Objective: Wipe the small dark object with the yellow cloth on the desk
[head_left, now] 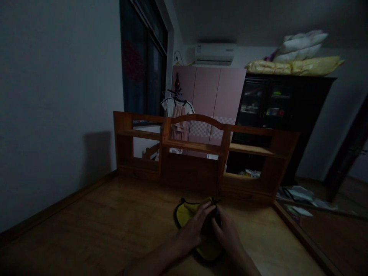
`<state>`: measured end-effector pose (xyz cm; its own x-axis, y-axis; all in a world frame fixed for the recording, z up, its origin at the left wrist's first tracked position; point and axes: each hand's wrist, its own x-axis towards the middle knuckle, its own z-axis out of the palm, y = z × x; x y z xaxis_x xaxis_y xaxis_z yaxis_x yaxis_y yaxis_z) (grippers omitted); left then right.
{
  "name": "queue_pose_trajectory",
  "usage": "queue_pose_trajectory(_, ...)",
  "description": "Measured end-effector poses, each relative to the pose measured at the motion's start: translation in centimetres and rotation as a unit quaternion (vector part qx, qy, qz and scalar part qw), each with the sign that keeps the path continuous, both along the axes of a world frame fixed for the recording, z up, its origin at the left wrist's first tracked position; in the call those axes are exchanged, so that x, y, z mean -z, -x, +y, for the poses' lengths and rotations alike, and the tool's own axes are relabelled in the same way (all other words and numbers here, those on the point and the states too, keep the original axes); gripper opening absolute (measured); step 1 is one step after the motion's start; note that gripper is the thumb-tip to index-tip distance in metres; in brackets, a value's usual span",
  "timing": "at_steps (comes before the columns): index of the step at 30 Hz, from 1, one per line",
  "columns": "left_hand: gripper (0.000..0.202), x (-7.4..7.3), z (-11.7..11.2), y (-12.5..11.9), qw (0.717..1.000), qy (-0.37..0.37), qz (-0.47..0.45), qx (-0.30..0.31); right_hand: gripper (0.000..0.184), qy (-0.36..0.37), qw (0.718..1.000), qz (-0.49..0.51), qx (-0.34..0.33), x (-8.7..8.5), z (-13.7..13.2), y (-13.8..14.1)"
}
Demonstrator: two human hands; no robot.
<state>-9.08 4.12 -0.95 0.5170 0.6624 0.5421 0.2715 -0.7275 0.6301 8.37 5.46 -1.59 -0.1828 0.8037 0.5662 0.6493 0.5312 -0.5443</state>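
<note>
Two hands met on one yellow cloth (184, 213). The left hand (194, 229) lay fairly open, fingers stretched toward 1 o'clock and pressed flat on the fabric. The right hand (227, 231) touched it at 3 o'clock, its fingers bent over a darker fold; in the dim light I could not tell whether they pinched the cloth or only rested there. The cloth sat bunched and doubled under both palms, with a yellow lobe showing at 10 o'clock and another at 6 o'clock. By my judgement the handling was midway, with the fabric neither spread flat nor neatly squared. It lay on the wooden surface (115, 224), near the person's edge and a little right of centre. At 12 o'clock from the hands stood a wooden shelf unit (195, 146), close behind the cloth but apart from it. Farther off at 12 o'clock was a pink wardrobe (214, 92), and at 2 o'clock a dark cabinet (304, 111) piled with bedding (296, 66).
</note>
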Motion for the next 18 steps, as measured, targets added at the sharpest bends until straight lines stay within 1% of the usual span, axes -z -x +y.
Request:
queue_pose_trajectory(2,0.086,-0.2,-0.3,0.0,1.0,-0.007,-0.009,-0.005,0.049,-0.014,1.0,0.001,-0.009,0.3,0.2,-0.1)
queue_pose_trajectory(5,0.09,-0.3,-0.5,-0.1,1.0,-0.01,-0.008,-0.012,0.053,-0.032,0.999,0.008,-0.029,0.7,0.3,-0.2)
queue_pose_trajectory(9,0.097,-0.3,-0.5,-0.3,0.999,-0.016,-0.003,-0.031,0.058,-0.038,0.999,0.013,-0.037,0.7,0.2,-0.1)
queue_pose_trajectory(11,0.098,-0.2,-0.4,-0.4,0.999,-0.021,-0.003,-0.043,0.055,-0.036,0.998,0.017,-0.043,0.4,0.2,0.1)
queue_pose_trajectory(14,0.096,-0.3,-0.5,-0.4,0.998,-0.021,0.0,-0.054,0.045,-0.032,0.998,0.032,-0.046,0.1,0.1,0.5)
queue_pose_trajectory(18,0.093,-0.8,-1.0,-0.2,0.998,-0.022,0.001,-0.06,0.047,-0.021,0.997,0.043,-0.054,-0.2,0.0,0.6)
